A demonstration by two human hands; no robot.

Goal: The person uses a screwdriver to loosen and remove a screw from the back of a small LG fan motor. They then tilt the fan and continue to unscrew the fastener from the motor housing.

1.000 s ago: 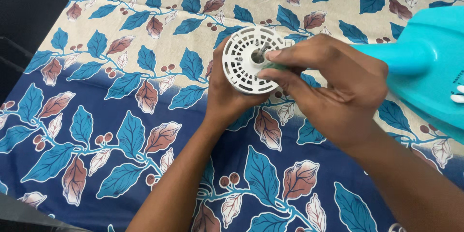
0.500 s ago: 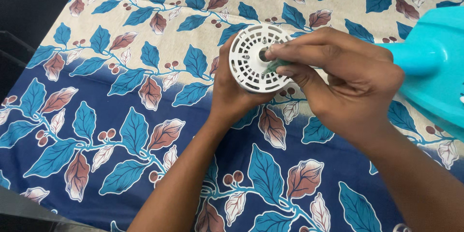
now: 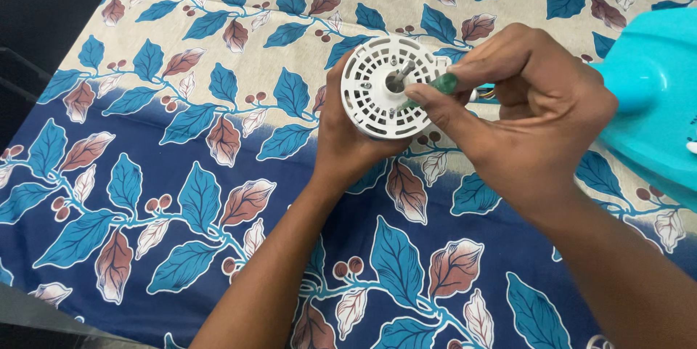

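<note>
Left hand [image 3: 348, 138] fingers grip white motor housing [image 3: 381, 87]; right hand [image 3: 530, 116] pinches green screwdriver [image 3: 435, 87]; turquoise body [image 3: 653, 95] beside.

1 head view, looking steeply down, close over hands above leaf-print cloth [image 3: 181, 196]; no 2nd view.

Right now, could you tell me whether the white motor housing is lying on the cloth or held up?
Held up: the left hand cups the white motor housing above the cloth.

A round white slotted motor housing [image 3: 385, 87] cupped in the left hand [image 3: 348, 138], with a green-handled screwdriver [image 3: 432, 87] pinched in the right hand [image 3: 534, 116].
</note>
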